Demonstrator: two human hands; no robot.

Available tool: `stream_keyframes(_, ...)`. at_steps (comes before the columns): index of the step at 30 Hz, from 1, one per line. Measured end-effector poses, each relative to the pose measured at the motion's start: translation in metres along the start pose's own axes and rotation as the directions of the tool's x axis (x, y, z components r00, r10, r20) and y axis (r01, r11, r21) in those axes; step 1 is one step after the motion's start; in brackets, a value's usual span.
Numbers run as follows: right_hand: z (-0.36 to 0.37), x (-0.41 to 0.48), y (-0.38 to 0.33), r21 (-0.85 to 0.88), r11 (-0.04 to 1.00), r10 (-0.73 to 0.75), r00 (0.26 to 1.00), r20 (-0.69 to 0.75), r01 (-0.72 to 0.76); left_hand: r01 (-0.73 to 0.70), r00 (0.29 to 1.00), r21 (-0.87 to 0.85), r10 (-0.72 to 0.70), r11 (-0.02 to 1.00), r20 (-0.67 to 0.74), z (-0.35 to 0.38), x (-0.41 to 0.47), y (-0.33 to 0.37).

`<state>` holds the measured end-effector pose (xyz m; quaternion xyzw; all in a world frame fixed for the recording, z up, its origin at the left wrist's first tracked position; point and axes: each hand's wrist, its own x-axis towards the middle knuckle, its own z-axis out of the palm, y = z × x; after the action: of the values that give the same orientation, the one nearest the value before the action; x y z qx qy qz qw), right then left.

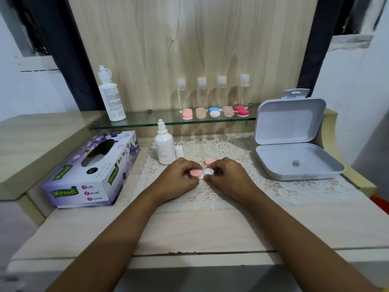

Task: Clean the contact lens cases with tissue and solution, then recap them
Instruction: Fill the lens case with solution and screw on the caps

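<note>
left hand (179, 177), right hand (229, 175) pinch lens case (202, 172) | bottle (164, 149) behind — tissue box (90, 175) left

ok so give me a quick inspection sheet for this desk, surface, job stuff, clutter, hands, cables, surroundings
Surface: pale wooden desk with a lace mat under the work area.
Job's things: lens case held just over the mat, one side pink-capped, the other showing white; loose pink cap behind it; small solution bottle uncapped, its white cap beside it; tissue box at left.
Clutter: glass shelf with a tall white bottle, four clear bottles and five more cases; open grey box at right.
Grippers: left hand and right hand both pinch the lens case.
Cables: nothing seen.
Surroundings: wood back panel, dark curtains, white walls.
</note>
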<state>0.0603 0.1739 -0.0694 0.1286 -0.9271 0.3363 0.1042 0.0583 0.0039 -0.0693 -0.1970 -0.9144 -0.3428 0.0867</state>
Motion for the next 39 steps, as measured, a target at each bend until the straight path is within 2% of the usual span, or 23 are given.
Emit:
stream_keyframes(5,0.0012,0.0017,0.0006,-0.007,1.000,0.011,1.000,0.013,-0.011,0.027,0.998,-0.018,-0.028,0.999,-0.058,0.0022,-0.0003,0.0002)
stream_keyframes(11,0.0004,0.0009,0.0013,-0.025,1.000,0.003,1.000,0.012,-0.003,0.015,0.999,-0.064,-0.018,0.998,-0.044,0.0027,-0.0017,0.0001)
stream_keyframes(16,-0.0002,0.0005,0.0001,-0.039,0.999,0.000,1.000,0.016,0.001,0.026,0.995,-0.044,-0.030,0.999,-0.091,0.0034,-0.0019,-0.0002)
stream_keyframes(30,-0.0013,-0.0007,-0.0018,-0.069,0.998,-0.010,0.999,0.037,0.013,0.001,0.998,-0.115,-0.009,0.993,-0.068,0.0003,-0.0042,-0.0004)
stream_keyframes(37,0.0001,-0.0002,-0.0007,-0.058,0.998,-0.006,1.000,0.026,0.007,0.007,0.995,-0.013,-0.008,1.000,-0.103,0.0031,-0.0046,-0.0004)
stream_keyframes(39,0.0005,0.0006,-0.0001,-0.009,1.000,0.014,1.000,-0.005,-0.014,-0.003,0.994,0.021,0.006,1.000,-0.107,0.0038,-0.0039,-0.0010)
